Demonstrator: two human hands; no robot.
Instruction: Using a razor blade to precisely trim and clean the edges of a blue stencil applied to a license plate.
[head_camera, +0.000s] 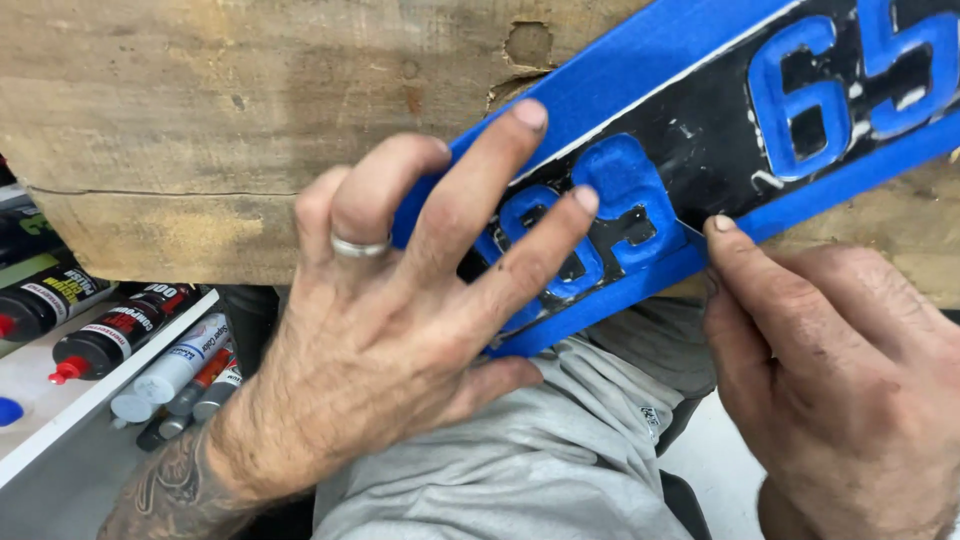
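- Lying on a worn wooden bench (200, 120), the blue plate (700, 130) slants from lower middle up to the upper right.
- Left hand (400, 330) presses it, fingers spread.
- Right hand (830, 380) pinches a small blade (690, 232).
- Bottles (110, 335) sit lower left.

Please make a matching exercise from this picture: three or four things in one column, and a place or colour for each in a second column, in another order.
1. plate
2. left hand
3. ring
4. bottles

a. silver, on a finger
b. black with raised blue characters
c. lower left, on a white shelf
d. spread flat on the plate's end

Pairs: 1-b, 2-d, 3-a, 4-c
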